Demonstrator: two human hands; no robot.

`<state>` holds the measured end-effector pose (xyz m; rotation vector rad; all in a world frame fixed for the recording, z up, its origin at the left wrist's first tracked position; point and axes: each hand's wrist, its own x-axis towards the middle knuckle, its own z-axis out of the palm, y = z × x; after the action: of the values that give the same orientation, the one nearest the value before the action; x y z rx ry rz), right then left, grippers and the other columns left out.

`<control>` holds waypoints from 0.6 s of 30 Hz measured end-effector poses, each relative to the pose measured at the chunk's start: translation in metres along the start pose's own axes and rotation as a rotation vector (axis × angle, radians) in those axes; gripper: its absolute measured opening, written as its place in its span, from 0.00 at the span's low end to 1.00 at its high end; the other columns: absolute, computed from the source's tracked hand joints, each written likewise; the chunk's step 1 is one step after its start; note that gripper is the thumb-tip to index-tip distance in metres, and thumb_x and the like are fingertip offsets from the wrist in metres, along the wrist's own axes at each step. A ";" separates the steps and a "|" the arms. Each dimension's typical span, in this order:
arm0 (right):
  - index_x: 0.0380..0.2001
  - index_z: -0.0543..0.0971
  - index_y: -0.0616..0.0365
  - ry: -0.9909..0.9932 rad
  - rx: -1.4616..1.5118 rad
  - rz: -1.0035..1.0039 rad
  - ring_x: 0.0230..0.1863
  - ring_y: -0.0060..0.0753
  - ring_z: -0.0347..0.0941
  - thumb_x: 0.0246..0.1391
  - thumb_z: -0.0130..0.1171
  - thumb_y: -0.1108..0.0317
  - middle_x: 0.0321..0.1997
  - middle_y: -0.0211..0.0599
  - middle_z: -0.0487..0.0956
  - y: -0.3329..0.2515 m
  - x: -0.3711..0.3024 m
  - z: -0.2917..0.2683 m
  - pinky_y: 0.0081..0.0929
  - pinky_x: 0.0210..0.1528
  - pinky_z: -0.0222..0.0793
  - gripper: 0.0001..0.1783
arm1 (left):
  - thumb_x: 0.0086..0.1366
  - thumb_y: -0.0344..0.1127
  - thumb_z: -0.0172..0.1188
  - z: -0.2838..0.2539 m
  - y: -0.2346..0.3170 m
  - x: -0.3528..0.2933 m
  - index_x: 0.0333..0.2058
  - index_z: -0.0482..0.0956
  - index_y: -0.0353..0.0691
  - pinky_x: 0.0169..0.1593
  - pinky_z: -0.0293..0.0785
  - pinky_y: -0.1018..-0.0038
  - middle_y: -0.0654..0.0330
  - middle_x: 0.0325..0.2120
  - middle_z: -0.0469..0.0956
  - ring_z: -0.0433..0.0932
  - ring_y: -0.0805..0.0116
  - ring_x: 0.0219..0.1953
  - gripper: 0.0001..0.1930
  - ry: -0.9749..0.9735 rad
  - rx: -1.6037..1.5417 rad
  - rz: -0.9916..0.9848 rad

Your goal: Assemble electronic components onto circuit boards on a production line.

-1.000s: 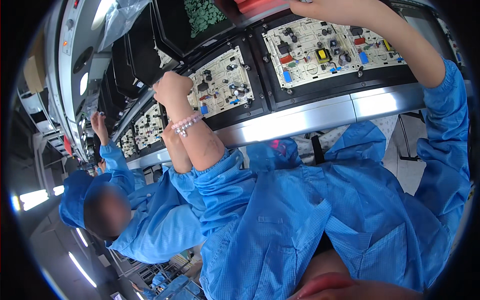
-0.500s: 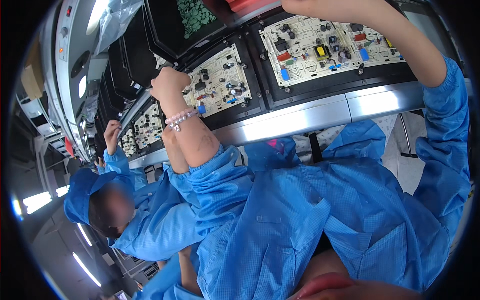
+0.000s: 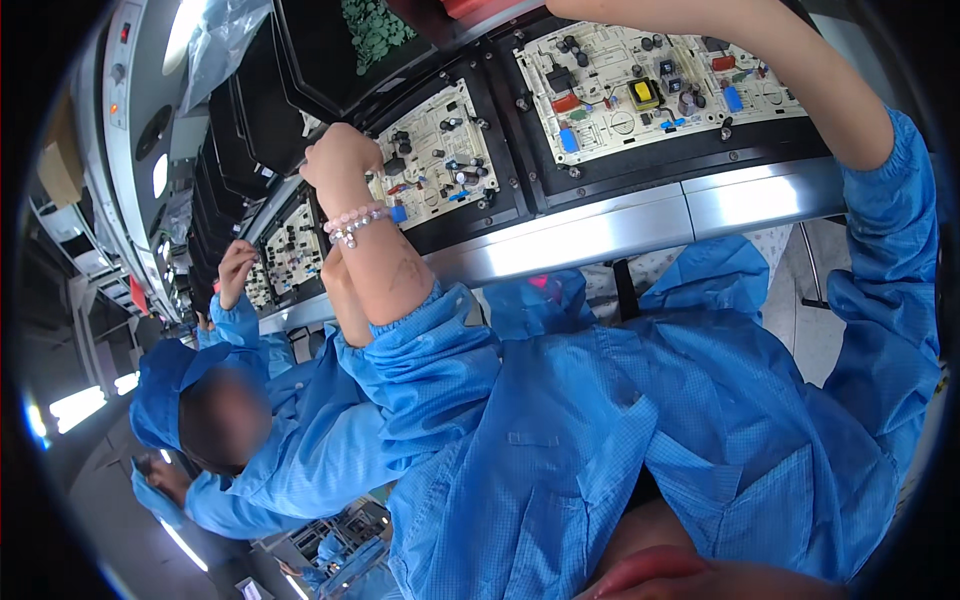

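My left hand (image 3: pixel 343 158), with a beaded bracelet (image 3: pixel 358 222) at its wrist, is curled above the far left corner of a cream circuit board (image 3: pixel 440 165). Its fingertips and anything in them are hidden behind the hand. The board lies in a black frame and carries dark, blue and red components. My right hand (image 3: pixel 580 8) is cut off by the top edge, near a red bin (image 3: pixel 480 8), so its fingers do not show. Below my right forearm lies a second framed circuit board (image 3: pixel 600 125), with a yellow-topped transformer (image 3: pixel 643 95) and blue parts on it.
Black bins (image 3: pixel 255 130) line the far side, one holding small green parts (image 3: pixel 375 35). A metal rail (image 3: pixel 600 225) edges the line in front of me. At left a co-worker in a blue cap (image 3: pixel 165 385) raises a hand (image 3: pixel 236 272) beside more boards (image 3: pixel 292 250).
The view has shifted slightly. My left hand stays near the left board's far corner, my right arm stretched out. The co-worker's raised hand has lowered a little, and their other arm shows at lower left.
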<state>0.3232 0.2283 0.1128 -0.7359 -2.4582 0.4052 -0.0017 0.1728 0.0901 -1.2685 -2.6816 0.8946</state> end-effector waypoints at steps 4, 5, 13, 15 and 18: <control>0.37 0.77 0.66 0.014 -0.012 -0.026 0.40 0.57 0.76 0.48 0.55 0.66 0.36 0.57 0.79 -0.004 0.000 -0.011 0.43 0.45 0.71 0.16 | 0.41 0.42 0.74 0.001 -0.004 -0.007 0.50 0.78 0.45 0.55 0.70 0.60 0.55 0.46 0.80 0.77 0.53 0.52 0.33 0.081 -0.010 -0.001; 0.37 0.77 0.66 0.014 -0.012 -0.039 0.40 0.57 0.76 0.48 0.55 0.66 0.36 0.57 0.79 -0.006 0.001 -0.013 0.43 0.45 0.71 0.16 | 0.41 0.42 0.74 0.000 -0.008 -0.011 0.50 0.78 0.45 0.55 0.70 0.60 0.55 0.46 0.80 0.77 0.53 0.52 0.33 0.081 -0.015 -0.013; 0.38 0.78 0.66 -0.054 0.055 0.134 0.37 0.41 0.78 0.46 0.61 0.67 0.33 0.50 0.80 0.004 -0.005 0.002 0.32 0.41 0.73 0.16 | 0.55 0.33 0.63 -0.038 0.002 -0.128 0.30 0.84 0.41 0.36 0.73 0.65 0.55 0.30 0.81 0.79 0.54 0.32 0.05 1.150 -0.835 0.766; 0.37 0.78 0.66 -0.070 0.122 0.133 0.36 0.36 0.78 0.46 0.62 0.68 0.32 0.47 0.80 -0.002 -0.008 0.008 0.29 0.40 0.73 0.15 | 0.52 0.30 0.65 -0.025 0.026 -0.167 0.30 0.82 0.39 0.35 0.73 0.70 0.57 0.30 0.80 0.78 0.59 0.30 0.06 1.123 -0.923 1.021; 0.37 0.78 0.65 -0.118 0.222 0.178 0.34 0.28 0.76 0.47 0.62 0.68 0.30 0.39 0.79 -0.023 -0.005 0.012 0.25 0.39 0.72 0.14 | 0.48 0.28 0.65 0.018 0.060 -0.211 0.26 0.78 0.38 0.34 0.71 0.71 0.59 0.29 0.77 0.77 0.61 0.31 0.06 0.911 -1.106 1.171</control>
<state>0.3105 0.2055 0.1111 -0.8586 -2.4109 0.7962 0.1747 0.0420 0.0857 -2.5170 -1.3813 -1.2143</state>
